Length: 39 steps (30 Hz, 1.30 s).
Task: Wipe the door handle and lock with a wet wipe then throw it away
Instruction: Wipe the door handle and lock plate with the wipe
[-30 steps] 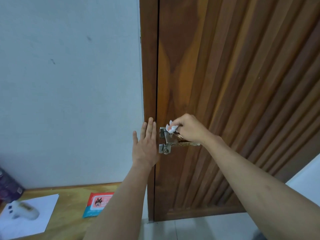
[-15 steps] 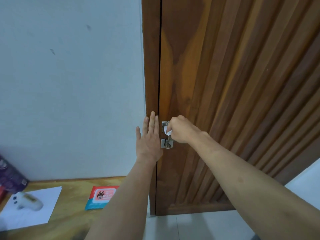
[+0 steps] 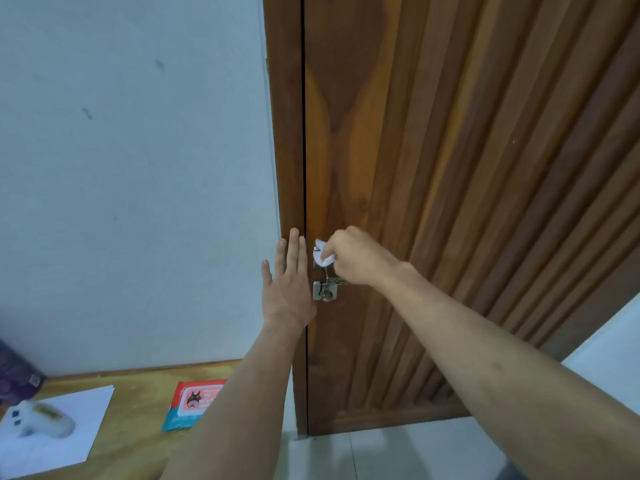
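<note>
We judged the main risk to be a half-done job: our right hand [image 3: 356, 256] hid most of the door handle [image 3: 337, 280], so the lock [image 3: 325, 292] below it might go unwiped. That hand was clenched on the wet wipe [image 3: 325, 253], bunched at our fingertips just left of centre frame. Our left hand [image 3: 289, 289] lay flat and released against the door frame [image 3: 284, 133].

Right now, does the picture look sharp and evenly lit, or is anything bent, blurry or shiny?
Head view: soft, even light, no hard shadows; the wide lens bends the door grooves into a fan; the thermometer on the paper sheet at the lower left corner is blurred; the metal lock gives a faint gleam beneath the right hand holding the wet wipe.
</note>
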Available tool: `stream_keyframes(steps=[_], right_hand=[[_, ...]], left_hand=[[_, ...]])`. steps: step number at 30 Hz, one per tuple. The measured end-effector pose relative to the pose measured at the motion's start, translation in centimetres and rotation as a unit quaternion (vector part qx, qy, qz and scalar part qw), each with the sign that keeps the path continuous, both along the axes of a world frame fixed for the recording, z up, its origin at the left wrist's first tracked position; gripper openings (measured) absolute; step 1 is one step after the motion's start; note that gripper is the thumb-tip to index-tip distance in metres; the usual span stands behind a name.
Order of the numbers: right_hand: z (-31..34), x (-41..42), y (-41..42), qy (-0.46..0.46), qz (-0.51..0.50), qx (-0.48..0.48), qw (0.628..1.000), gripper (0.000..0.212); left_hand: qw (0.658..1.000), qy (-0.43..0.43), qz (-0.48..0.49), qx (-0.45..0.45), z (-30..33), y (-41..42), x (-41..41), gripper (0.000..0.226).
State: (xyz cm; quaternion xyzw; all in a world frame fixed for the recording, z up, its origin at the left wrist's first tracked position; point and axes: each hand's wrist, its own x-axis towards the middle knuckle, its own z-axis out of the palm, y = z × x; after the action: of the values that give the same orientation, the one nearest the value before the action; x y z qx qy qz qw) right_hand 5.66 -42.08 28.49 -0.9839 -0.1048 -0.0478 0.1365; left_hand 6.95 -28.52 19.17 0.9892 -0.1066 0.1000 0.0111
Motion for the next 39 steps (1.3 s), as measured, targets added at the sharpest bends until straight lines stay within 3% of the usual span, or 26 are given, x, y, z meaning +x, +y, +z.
stream_keyframes(steps=[4, 9, 12, 23, 29, 33, 36, 39], right_hand=[[-3.8, -2.0, 1.4, -0.016, 0.027, -0.066, 0.997, 0.024], [-6.5, -2.5, 0.9, -0.065, -0.014, -0.007, 0.998, 0.042], [-6.6, -2.8, 0.8, -0.083, -0.034, 0.018, 0.996, 0.042], [-8.3, -4.5, -9.7, -0.029, -0.158, -0.030, 0.987, 0.059], [-6.9, -4.7, -12.0, -0.122, -0.265, 0.182, 0.939, 0.052], [-4.1, -2.8, -8.0, -0.179, -0.170, 0.214, 0.945, 0.049], [-3.8, -1.0, -4.4, -0.108, -0.053, 0.126, 0.985, 0.054], [-4.3, -0.2, -0.9, -0.070, 0.027, -0.005, 0.997, 0.039]], left_hand=[[1.000, -0.004, 0.000, -0.002, -0.2, 0.0, 0.1, 0.094], [1.000, -0.005, -0.005, -0.012, -0.4, 0.0, 0.3, 0.093], [1.000, -0.005, -0.007, -0.013, -0.4, 0.1, 0.2, 0.095], [1.000, -0.002, -0.016, 0.013, -0.7, 0.7, 0.2, 0.103], [1.000, -0.008, -0.006, 0.005, -0.8, 0.1, 0.0, 0.103], [1.000, 0.001, -0.013, 0.006, -0.6, 0.4, -0.1, 0.103], [1.000, 0.002, -0.016, 0.011, -0.5, 0.6, 0.0, 0.101], [1.000, 0.001, -0.007, 0.025, -0.7, 0.5, 0.1, 0.099]])
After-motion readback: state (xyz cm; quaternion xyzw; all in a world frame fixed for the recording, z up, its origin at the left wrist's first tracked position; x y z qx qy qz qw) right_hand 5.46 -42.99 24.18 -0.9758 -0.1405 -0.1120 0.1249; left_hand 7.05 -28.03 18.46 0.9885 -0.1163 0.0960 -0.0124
